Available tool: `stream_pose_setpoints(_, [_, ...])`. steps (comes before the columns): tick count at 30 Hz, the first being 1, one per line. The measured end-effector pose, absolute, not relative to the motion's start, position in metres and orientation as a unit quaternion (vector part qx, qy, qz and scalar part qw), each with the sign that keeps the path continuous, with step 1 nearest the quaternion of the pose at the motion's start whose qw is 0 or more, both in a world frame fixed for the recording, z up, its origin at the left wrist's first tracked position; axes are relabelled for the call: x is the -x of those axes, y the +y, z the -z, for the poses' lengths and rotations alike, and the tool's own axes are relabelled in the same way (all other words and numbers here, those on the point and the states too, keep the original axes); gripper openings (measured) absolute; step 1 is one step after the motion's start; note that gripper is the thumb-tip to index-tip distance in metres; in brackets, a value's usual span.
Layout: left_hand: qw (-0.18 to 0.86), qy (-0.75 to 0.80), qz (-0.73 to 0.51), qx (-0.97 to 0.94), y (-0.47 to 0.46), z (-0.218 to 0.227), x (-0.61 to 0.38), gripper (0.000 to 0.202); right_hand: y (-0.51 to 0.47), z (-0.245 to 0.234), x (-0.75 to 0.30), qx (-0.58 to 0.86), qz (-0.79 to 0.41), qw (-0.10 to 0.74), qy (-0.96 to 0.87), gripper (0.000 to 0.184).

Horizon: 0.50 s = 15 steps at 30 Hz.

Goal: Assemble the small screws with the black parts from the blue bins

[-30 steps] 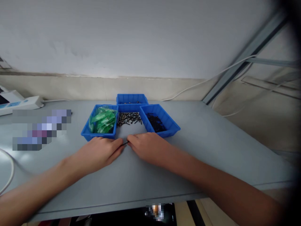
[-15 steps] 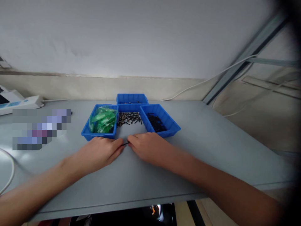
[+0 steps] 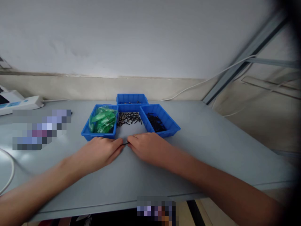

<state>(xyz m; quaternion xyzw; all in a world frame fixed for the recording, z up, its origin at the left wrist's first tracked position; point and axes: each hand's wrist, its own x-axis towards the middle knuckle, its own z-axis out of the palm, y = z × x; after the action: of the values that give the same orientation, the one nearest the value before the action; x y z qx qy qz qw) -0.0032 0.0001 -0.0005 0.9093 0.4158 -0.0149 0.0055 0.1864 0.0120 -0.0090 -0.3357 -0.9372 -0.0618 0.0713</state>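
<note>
Between the fingertips of both my hands runs a thin black rod-like piece (image 3: 125, 143), just above the grey table; its ends are hidden in the fingers. My left hand (image 3: 103, 150) pinches one end, close to the front of a blue bin (image 3: 98, 135) holding green plastic packets (image 3: 103, 120). Pinching the other end, my right hand (image 3: 145, 147) wears a ring and lies by a second blue bin (image 3: 171, 129) with small black parts (image 3: 156, 122). Beyond my fingers, a loose pile of small dark and brassy screw-like pieces (image 3: 129, 118) lies between the bins.
A third blue bin (image 3: 131, 99) with a few small pieces stands behind the pile. At the left are a white power strip (image 3: 21, 105), a white cable (image 3: 10, 169) and a pixelated area. A metal frame post (image 3: 225, 75) rises at the right back.
Both hands keep almost the same place and pinch on the thin black piece. The bins and the pile have not moved.
</note>
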Motion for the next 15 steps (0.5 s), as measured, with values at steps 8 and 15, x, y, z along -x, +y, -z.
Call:
stream_pose_setpoints(8, [0.008, 0.425, 0.023, -0.905, 0.0009, 0.0021, 0.0034, 0.028, 0.0122, 0.0115, -0.1863, 0.332, 0.059, 0.08, -0.938, 0.012])
stream_pose_setpoints(15, [-0.003, 0.423, 0.027, -0.906, -0.0008, 0.0016, 0.0041, 0.027, 0.0124, 0.0101, -0.1862, 0.327, 0.058, 0.069, -0.941, 0.012])
